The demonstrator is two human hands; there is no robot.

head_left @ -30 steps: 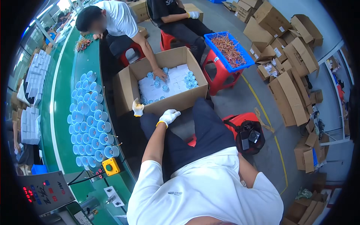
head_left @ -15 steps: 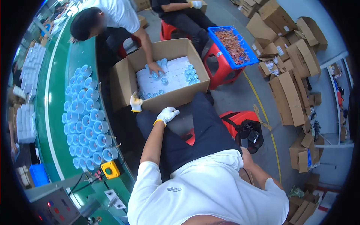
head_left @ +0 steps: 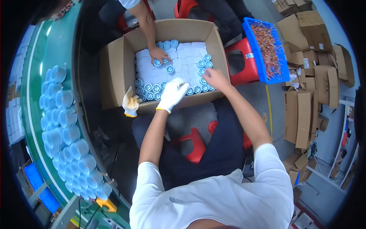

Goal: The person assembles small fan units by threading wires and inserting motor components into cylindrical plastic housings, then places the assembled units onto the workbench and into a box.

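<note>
A large open cardboard box (head_left: 183, 105) stands in front of my knees, with light-blue plastic cups (head_left: 170, 69) inside on a layer of white packets (head_left: 183, 53). My left hand (head_left: 173, 95), in a white knit glove, is over the near wall with its fingers curled; whether anything is under them is hidden. Bare, my right hand (head_left: 216, 79) reaches over the right corner, fingertips closed at a cup (head_left: 202, 71) in the right-hand group. Across from me, a co-worker's bare hand (head_left: 158, 54) is on another cup (head_left: 157, 62).
A spare white glove (head_left: 130, 103) drapes over the box's near left corner. Many light-blue cups (head_left: 70, 135) stand massed on the green conveyor (head_left: 32, 91) at left. At right, a blue tray (head_left: 283, 57) of thin coloured pieces rests on a red stool (head_left: 242, 57). Cardboard boxes (head_left: 297, 118) are piled beyond.
My right hand has come up from beside my thigh into the box. My left hand has moved forward over the near wall. The view has shifted closer to the box.
</note>
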